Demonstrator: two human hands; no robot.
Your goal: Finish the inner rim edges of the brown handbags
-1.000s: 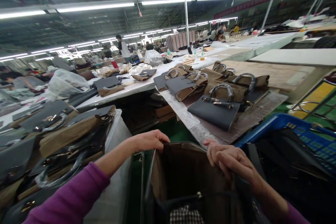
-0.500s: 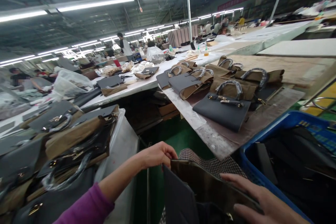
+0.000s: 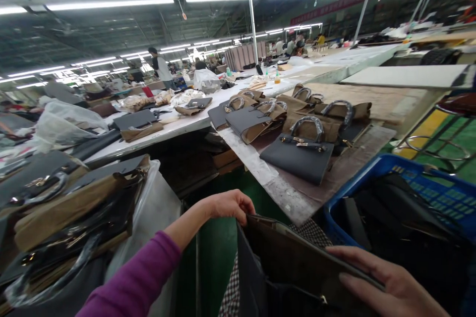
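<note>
A dark handbag (image 3: 253,272) with a brown lining stands with its mouth agape at the bottom of the view, over a checked cloth (image 3: 230,287). My left hand (image 3: 232,205) pinches the bag's far left corner, fingers closed on the rim. Along the right rim lies my right hand (image 3: 383,277), its thumb on the inner side and its fingers on the outer side. The lower part of the bag runs out of view. A small gold fitting (image 3: 323,299) shows on it near the bottom.
Finished-looking grey and brown handbags (image 3: 297,156) with wrapped handles stand on the table corner (image 3: 293,208) ahead. More bags (image 3: 70,208) fill a pale bin (image 3: 148,218) at left. A blue crate (image 3: 334,203) of dark pieces stands at right, near a stool (image 3: 457,109). People work farther back.
The view has turned slightly to the right, so the tables and bags sit farther left. Both hands keep their hold on the handbag, whose mouth now shows more of its inside.
</note>
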